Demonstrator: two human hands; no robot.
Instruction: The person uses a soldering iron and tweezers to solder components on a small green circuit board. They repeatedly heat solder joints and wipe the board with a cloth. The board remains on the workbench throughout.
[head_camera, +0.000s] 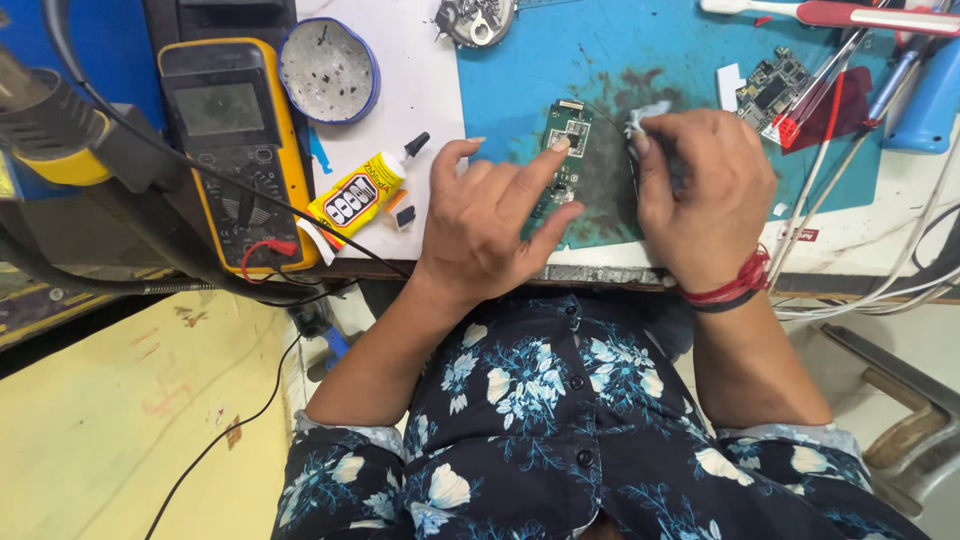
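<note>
1. The bench (880, 225) carries a stained blue rubber work mat (640, 50), which lies under and ahead of both hands.
2. A yellow-cased handheld multimeter with a grey screen (235, 150) lies well to the left of the left hand; a round blue-rimmed tin (328, 68) sits beyond it.
3. The left hand (490, 225) is spread open, not clenched; its index fingertip presses down on the near part of the board, pinning it.
4. The right hand (705, 195) is closed around a small white wad, cloth or tissue (645, 115), which touches the mat just right of the board. What else its fingers hold I cannot tell.
5. A yellow squeeze tube of glue with a black cap (362, 190) lies just left of the left hand.
6. The narrow green printed circuit board (567, 135) lies flat between the hands. Its long axis runs away from the person, and the wider end with a pale connector points to the far edge.
7. Judging by this, the step in hand is wiping or cleaning the pinned board. The next move seems to call for steady downward pressure from the left finger and light strokes from the right.
</note>
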